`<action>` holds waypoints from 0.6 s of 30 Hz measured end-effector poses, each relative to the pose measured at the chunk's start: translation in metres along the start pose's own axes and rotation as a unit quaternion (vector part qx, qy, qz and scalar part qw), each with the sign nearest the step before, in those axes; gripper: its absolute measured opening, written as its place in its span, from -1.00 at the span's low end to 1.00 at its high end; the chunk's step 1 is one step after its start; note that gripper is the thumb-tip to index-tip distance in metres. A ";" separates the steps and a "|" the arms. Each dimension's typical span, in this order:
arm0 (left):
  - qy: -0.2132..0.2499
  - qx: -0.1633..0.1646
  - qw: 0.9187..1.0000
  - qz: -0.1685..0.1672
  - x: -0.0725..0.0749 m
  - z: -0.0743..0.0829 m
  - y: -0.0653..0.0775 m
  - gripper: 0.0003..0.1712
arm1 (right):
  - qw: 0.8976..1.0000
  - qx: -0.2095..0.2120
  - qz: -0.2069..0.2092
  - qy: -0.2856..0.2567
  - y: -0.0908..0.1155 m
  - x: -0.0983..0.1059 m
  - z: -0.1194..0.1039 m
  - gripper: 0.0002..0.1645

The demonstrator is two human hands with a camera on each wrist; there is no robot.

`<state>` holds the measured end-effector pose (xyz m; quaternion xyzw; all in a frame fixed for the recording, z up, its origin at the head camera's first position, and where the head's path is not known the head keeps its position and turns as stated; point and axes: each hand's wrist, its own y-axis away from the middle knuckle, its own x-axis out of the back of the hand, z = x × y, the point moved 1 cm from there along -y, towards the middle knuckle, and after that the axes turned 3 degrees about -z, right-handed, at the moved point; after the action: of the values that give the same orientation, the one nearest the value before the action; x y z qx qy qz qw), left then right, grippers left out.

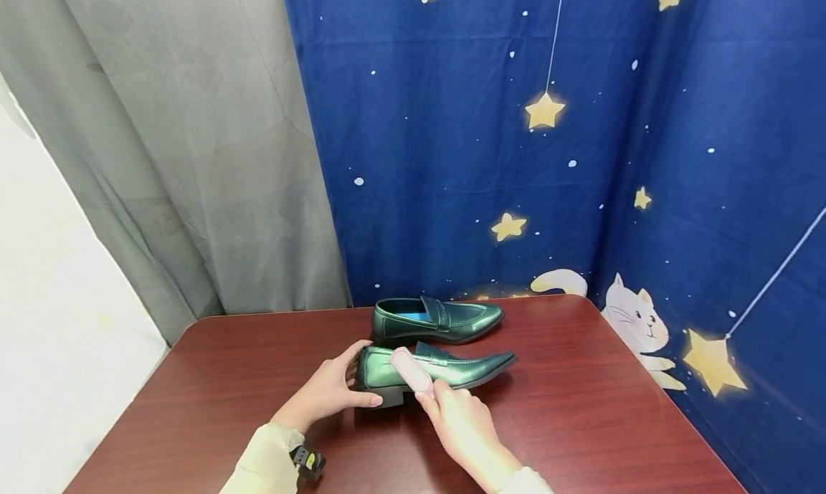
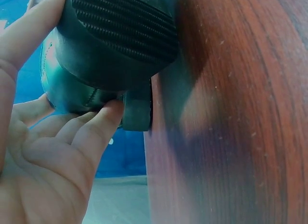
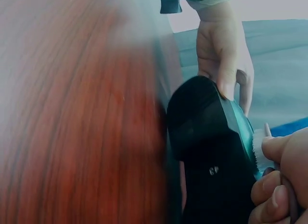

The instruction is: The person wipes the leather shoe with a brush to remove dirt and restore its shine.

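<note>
A dark green loafer [image 1: 464, 368] is tilted on the table, its black sole [image 3: 211, 171] turned toward the right wrist camera. My left hand [image 1: 332, 386] grips it around the heel, thumb on the heel block [image 2: 125, 36] and fingers behind. My right hand [image 1: 461, 419] holds a pale pink brush [image 1: 411, 371] by its handle. White bristles [image 3: 260, 149] show in the right wrist view, right at the shoe's side. The second green loafer [image 1: 464, 320] stands upright just behind, toe pointing right, a blue insole inside.
The reddish-brown wooden table [image 1: 581, 408] ends at a back edge close behind the second loafer. Beyond it hang a grey curtain [image 1: 258, 193] and a blue star-patterned curtain [image 1: 439, 157]. A black band with a small device [image 1: 308, 459] is on my left wrist.
</note>
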<state>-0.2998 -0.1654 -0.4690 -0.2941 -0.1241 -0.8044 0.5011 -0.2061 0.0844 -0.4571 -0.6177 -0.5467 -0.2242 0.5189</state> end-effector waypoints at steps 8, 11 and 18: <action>-0.004 0.003 1.000 -0.003 0.001 0.001 0.001 0.21 | 1.000 -0.022 -0.016 0.004 0.001 0.018 0.018 -0.60; -0.002 0.002 1.000 -0.005 0.001 0.001 0.000 0.19 | 0.999 -0.030 -0.029 -0.004 -0.001 0.026 0.026 -0.58; -0.004 0.011 1.000 -0.005 0.002 0.001 -0.001 0.21 | 0.996 -0.052 -0.063 -0.020 -0.003 0.039 0.042 -0.54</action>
<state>-0.3009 -0.1658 -0.4668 -0.2911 -0.1369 -0.8042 0.4998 -0.2094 0.1381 -0.4382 -0.6123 -0.5825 -0.2725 0.4598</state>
